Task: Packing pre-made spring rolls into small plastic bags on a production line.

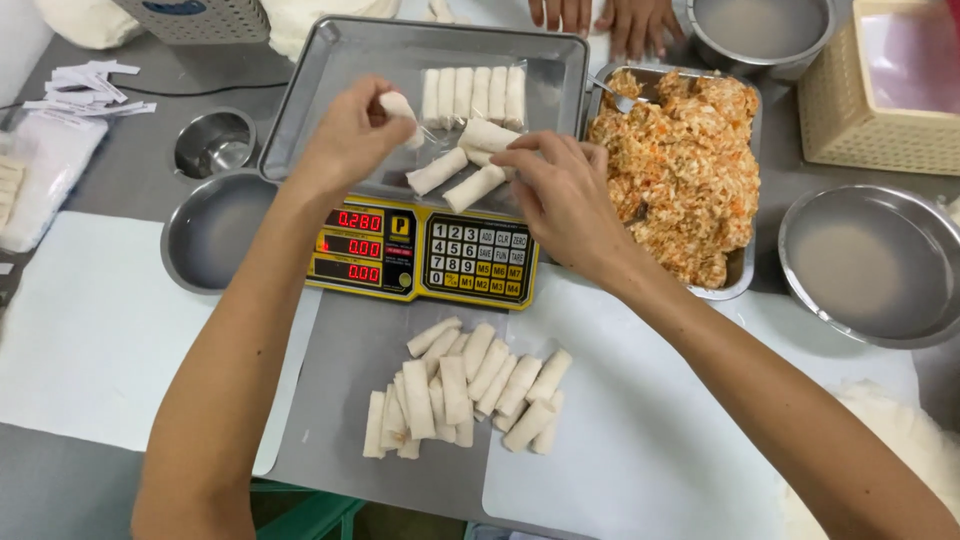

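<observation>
My left hand [350, 135] holds one white spring roll [400, 108] above the steel tray [330, 70] that sits on a yellow digital scale [420, 255]. My right hand [565, 195] reaches onto the tray and touches loose rolls [460, 170] lying crosswise in a clear plastic bag. A neat row of rolls [473, 95] lies at the back of the tray. Several more rolls [465, 390] are heaped on the grey table in front of the scale.
A tray of orange-flecked filling [685, 165] with a spoon stands right of the scale. Steel bowls sit at left [215, 230], back left [213, 143], right [870, 262] and back right [760, 30]. Another person's hands [605, 18] rest at the far edge. White boards flank the pile.
</observation>
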